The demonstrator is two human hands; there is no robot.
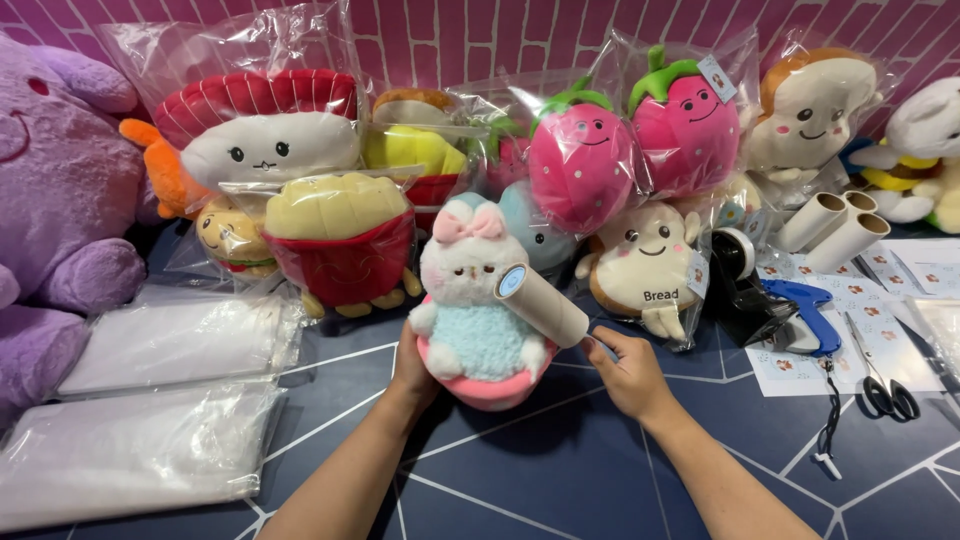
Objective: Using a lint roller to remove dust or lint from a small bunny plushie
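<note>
Head view: our left hand [412, 362] cups the bunny plush [473, 300] from behind, fingers wrapped on its pink base; right hand [627, 372] fingers pinch the lint roller [540, 303] handle. Roller lies on the plush's front, above-left of our right fingers, long axis running up-left. Best: light, even strokes, plush held steady on the tabletop [560, 470].

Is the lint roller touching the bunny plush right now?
Touching: the head view shows the lint roller lying against the bunny plush, no gap between them.
</note>
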